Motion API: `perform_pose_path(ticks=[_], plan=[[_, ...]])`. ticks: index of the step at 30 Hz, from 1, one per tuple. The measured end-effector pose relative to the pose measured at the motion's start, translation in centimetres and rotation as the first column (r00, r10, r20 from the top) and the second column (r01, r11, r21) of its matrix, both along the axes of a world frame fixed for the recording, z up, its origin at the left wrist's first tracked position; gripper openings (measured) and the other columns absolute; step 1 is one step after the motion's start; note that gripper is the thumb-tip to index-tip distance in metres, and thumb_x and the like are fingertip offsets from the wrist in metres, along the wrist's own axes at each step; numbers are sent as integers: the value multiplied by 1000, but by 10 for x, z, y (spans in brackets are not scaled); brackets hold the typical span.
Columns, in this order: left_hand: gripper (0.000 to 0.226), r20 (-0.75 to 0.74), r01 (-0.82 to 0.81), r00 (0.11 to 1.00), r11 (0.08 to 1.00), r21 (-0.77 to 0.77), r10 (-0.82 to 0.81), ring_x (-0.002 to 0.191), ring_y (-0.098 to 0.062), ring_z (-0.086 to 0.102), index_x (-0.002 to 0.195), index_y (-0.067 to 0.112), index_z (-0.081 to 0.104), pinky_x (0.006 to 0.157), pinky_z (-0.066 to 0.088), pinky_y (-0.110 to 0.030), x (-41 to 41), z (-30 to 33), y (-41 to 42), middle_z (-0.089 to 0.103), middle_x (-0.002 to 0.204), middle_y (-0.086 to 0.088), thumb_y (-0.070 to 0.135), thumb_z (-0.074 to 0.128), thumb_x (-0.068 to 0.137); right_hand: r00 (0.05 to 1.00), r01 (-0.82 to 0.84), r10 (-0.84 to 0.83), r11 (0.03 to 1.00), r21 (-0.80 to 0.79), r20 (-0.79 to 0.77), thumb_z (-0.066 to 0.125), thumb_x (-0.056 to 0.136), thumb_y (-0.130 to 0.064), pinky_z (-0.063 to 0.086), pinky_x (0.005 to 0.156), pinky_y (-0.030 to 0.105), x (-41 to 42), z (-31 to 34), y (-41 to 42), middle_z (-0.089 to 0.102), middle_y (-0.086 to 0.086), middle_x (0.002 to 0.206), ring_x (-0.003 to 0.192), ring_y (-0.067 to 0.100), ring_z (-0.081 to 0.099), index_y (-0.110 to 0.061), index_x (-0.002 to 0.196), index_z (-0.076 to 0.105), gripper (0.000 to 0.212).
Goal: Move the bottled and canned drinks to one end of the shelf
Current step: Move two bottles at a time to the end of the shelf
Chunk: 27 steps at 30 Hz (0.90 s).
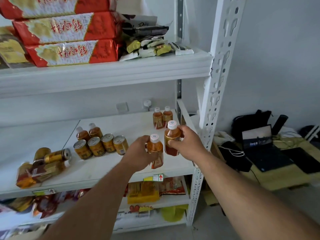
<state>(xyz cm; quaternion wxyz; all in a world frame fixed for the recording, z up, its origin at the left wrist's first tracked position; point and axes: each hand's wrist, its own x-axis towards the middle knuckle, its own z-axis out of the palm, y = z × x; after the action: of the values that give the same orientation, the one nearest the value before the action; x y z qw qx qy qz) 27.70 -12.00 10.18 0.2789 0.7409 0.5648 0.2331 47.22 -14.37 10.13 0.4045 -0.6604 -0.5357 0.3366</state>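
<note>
a person holds two small tea bottles upright above the right end of the middle shelf (97, 172), caps up. the left hand (138, 153) wraps one bottle (155, 148); the right hand (188, 142) wraps the other bottle (172, 137). each looks full, light, rigid and smooth, best gripped around the body. two more bottles (162, 118) stand far right; cans (102, 146) wait left.

bottles (156, 146): amber, white caps | cans (102, 146): gold-orange | shelf (103, 73): white | packets (65, 52): red-white
</note>
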Motion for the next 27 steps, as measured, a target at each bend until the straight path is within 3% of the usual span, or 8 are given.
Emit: perform_pose_path(ticks=[7, 11, 18, 21, 23, 27], plan=[[55, -37, -6, 999, 1000, -15, 6, 105, -13, 61, 125, 27, 58, 86, 53, -32, 10, -9, 50, 64, 117, 7, 27, 80, 75, 999, 19, -18, 999, -36, 33, 78, 85, -29, 45, 104, 39, 2, -9, 47, 60, -5, 134, 125, 20, 55, -28, 141, 48, 64], [51, -33, 24, 999, 998, -57, -26, 106, -12, 60, 126, 28, 57, 87, 51, -31, 13, -15, 92, 64, 116, 9, 26, 77, 79, 997, 58, -55, 996, -62, 50, 78, 86, -32, 43, 100, 35, 0, -10, 80, 61, -8, 131, 124, 19, 56, -32, 136, 50, 58], [43, 14, 133, 991, 987, -84, -133, 97, -6, 50, 125, 28, 56, 85, 41, -24, 24, -24, 150, 52, 107, 16, 25, 74, 86, 993, 116, -113, 991, -73, 37, 79, 86, -32, 46, 98, 33, -3, -16, 128, 64, -8, 116, 110, 15, 60, -34, 118, 56, 39], [34, 39, 189, 982, 979, -75, -186, 95, -7, 51, 111, 33, 54, 86, 40, -24, 27, -30, 166, 54, 103, 14, 18, 73, 87, 988, 154, -152, 986, -68, 30, 79, 86, -29, 47, 93, 32, -6, -22, 141, 60, -10, 100, 100, 13, 59, -37, 102, 53, 31], [32, 38, 213, 977, 975, -70, -211, 93, -7, 52, 104, 35, 52, 84, 40, -23, 28, -35, 174, 55, 100, 14, 17, 72, 87, 984, 179, -177, 979, -95, 29, 80, 84, -30, 49, 97, 36, -6, -28, 149, 60, -9, 103, 104, 16, 60, -33, 108, 54, 36], [32, 42, 199, 980, 976, -90, -196, 95, -8, 54, 114, 28, 58, 82, 42, -23, 31, -46, 192, 56, 104, 14, 20, 73, 86, 982, 179, -169, 973, -148, 80, 76, 86, -32, 48, 92, 33, -3, -35, 163, 60, -7, 106, 98, 14, 55, -27, 121, 58, 41]])
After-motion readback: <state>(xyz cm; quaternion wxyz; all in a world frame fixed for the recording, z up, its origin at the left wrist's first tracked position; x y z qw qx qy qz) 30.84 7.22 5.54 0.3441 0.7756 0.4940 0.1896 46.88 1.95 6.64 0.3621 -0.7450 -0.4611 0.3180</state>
